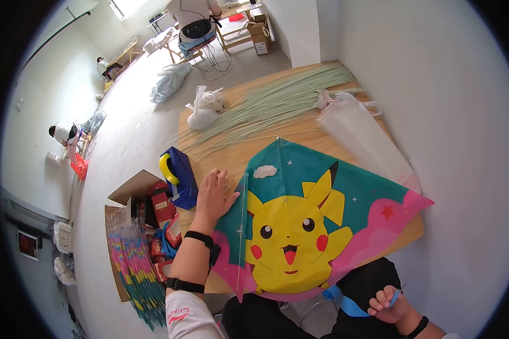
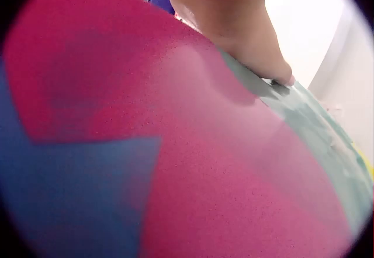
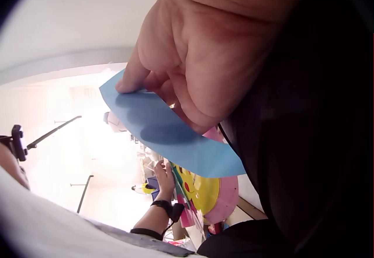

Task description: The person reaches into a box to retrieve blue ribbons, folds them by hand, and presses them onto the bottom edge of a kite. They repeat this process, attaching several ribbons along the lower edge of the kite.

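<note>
A kite with a yellow cartoon character (image 1: 291, 243) on teal and pink lies over the table's near part, a thin rod along its folded left side. My left hand (image 1: 212, 198) rests at that left edge, fingers loosely bent; in the left wrist view the hand (image 2: 234, 24) touches the edge of the sheet (image 2: 198, 153). Low at the right, over the lap, my right hand (image 1: 391, 306) pinches a light blue strip (image 1: 353, 307). Seen from the right wrist, the strip (image 3: 181, 141) hangs between the fingers and thumb of that hand (image 3: 198, 53) and reaches the dark-clothed leg.
A blue tape dispenser (image 1: 184, 179) stands left of the kite. Thin pale sticks (image 1: 288, 93), a knotted bag (image 1: 202, 117) and a long white bag (image 1: 359, 130) lie toward the back. An open carton (image 1: 119, 279) with folded kites is at the left. Other people sit farther off.
</note>
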`<state>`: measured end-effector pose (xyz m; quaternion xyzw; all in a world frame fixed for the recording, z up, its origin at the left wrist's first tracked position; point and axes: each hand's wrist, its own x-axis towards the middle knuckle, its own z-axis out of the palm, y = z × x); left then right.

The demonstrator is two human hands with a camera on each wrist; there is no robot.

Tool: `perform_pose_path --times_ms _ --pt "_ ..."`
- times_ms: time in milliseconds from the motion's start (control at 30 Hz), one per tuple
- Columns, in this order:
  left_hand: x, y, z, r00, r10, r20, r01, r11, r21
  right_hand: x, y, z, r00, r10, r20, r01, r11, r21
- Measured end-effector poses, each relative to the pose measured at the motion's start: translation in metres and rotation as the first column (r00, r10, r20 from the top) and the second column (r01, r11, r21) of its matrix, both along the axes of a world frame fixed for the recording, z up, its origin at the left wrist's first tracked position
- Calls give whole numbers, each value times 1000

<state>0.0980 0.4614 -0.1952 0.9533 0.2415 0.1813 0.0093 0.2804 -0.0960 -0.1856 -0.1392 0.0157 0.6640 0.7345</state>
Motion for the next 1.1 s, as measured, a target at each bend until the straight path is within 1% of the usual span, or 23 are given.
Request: perform_pose_path --times_ms 33,100,133,200,233,300,367,433,467,533,567,633,667,700,733,767,867,933,967,1000,1033,1067,1100 --pt "3 2 4 1000 -1 1 1 1000 0 1 -3 -1 1000 5 4 -5 1000 -13" --pt "11 6 12 976 54 -209 -52 999 14 2 -8 4 1000 4 13 -4 1000 -30" --pt "14 9 13 977 50 -206 -48 999 12 2 -8 7 1000 3 24 -2 1000 -31" --pt "17 17 9 984 61 -169 -84 988 -129 3 -7 11 999 -9 37 10 999 -40" --pt "15 23 6 985 45 -166 -68 988 -138 3 -6 10 999 -2 35 3 999 -38" --pt "11 31 3 995 -31 -94 14 985 -175 3 -9 10 999 -18 33 20 999 -48" --pt "7 28 3 991 -58 -118 37 984 -173 5 -8 8 999 3 -35 -3 1000 -23" --pt "1 23 3 979 -51 -197 31 994 -101 6 -8 7 998 3 -55 -4 1000 -15" --pt "-3 21 2 978 -46 -202 27 995 -99 6 -7 6 998 10 -70 -10 1000 -6" --pt "-6 15 -2 979 -38 -203 36 999 -14 7 -7 5 997 16 -72 -16 1000 -3" --pt "-8 12 -2 979 -34 -203 32 999 -14 7 -7 5 997 14 -71 -14 1000 -2" --pt "-7 6 0 993 -19 -115 21 1000 15 7 -6 6 997 18 -73 -18 1000 -3" --pt "-7 3 0 993 -18 -114 19 1000 15 6 -4 6 997 18 -76 -18 1000 -2" --pt "-7 0 1 996 14 -88 -14 1000 -9 3 -3 5 997 19 -75 -20 1000 0" --pt "-9 -2 1 997 46 -63 -48 998 -33 0 -3 3 999 14 -39 -15 1000 -23" --pt "-11 -1 1 997 47 -63 -49 998 -29 -2 -2 2 1000 8 -2 -8 999 -45" --pt "-13 3 -4 1000 18 -16 -18 1000 -21 -4 -3 0 1000 3 -1 -3 999 -39" --pt "-14 9 -8 992 122 -25 -124 981 -151 -3 -1 1 999 4 -40 -4 1000 -22" --pt "-15 12 -11 992 123 -24 -125 981 -151 -2 0 2 997 7 -76 -7 1000 -5" --pt "-14 13 -10 994 88 -60 -93 993 -78 -2 -1 2 997 8 -75 -8 1000 -5" --pt "-12 14 -9 994 57 -97 -58 998 -5 -2 -2 2 999 13 -35 -14 1000 -24" --pt "-11 15 -8 994 60 -95 -60 998 -6 -2 -3 3 1000 20 5 -20 999 -43" --pt "-8 15 -5 992 51 -117 -53 999 -7 -2 -2 2 1000 21 6 -21 999 -43"
